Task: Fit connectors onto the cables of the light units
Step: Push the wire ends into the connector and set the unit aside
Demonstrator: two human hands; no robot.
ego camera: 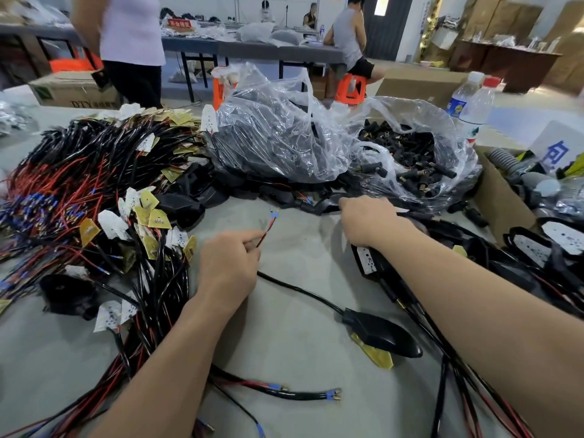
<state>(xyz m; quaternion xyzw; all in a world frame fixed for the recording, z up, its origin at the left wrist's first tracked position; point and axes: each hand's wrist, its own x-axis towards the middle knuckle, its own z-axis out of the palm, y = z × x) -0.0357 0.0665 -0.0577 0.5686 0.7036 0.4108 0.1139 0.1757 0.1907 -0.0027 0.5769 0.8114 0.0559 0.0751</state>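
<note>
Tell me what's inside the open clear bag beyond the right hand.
The clear bag holds loose black connectors with brass-coloured contacts. How deep the heap goes is hidden by the top layer and crumpled plastic.

Bright, even light all over the worktop [300,248], soft and from above, with short, faint shadows. A pale shadow sits just left of the right hand [366,219]. Glare flashes off the plastic bags [284,128], and the pane [380,4] in the far door is blown out white. Centre is crisp: the cable [267,230] tips read clean. Edges bend and smear. The boxes [562,33] at right lean and go soft, and the far background is hazy.
</note>
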